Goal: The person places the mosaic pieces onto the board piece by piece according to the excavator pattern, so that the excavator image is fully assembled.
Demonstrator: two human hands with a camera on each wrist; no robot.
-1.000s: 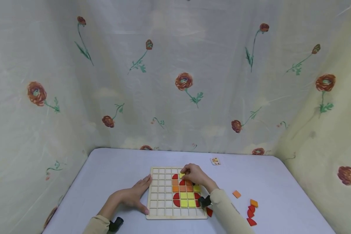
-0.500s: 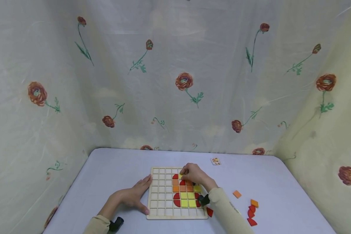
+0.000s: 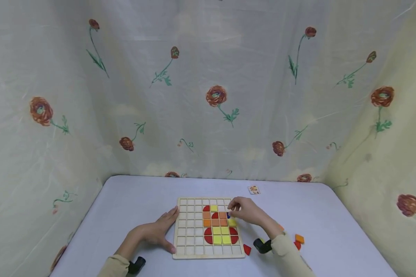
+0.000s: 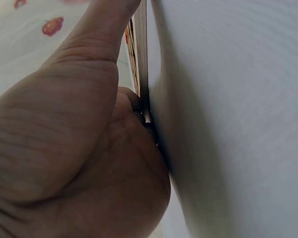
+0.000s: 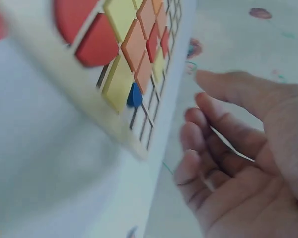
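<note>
A wooden grid board (image 3: 190, 252) lies on the table, with red, orange and yellow tiles in its right-hand cells. My left hand (image 3: 156, 231) is spread along the board's left edge, thumb near the front corner and fingertips further back. Over the far right part of the board is my right hand (image 3: 251, 212), its fingers loosely bent; the right wrist view shows nothing between them. Below its fingertips sits a small blue piece (image 5: 134, 95) beside a yellow tile (image 5: 118, 84). Another yellow tile (image 3: 213, 208) lies in a far cell next to a red rounded piece (image 3: 206, 208).
A small picture card (image 3: 254, 190) lies behind the board. To the right are loose pieces: a red one (image 3: 247, 249) by the board's corner, an orange tile (image 3: 299, 238) and a red piece (image 3: 297, 245). My right forearm covers others. A flowered curtain (image 3: 194, 96) hangs behind the table.
My right hand has let go of the yellow tile, which now lies flat in its far cell, and has moved right. My left hand stays in place.
</note>
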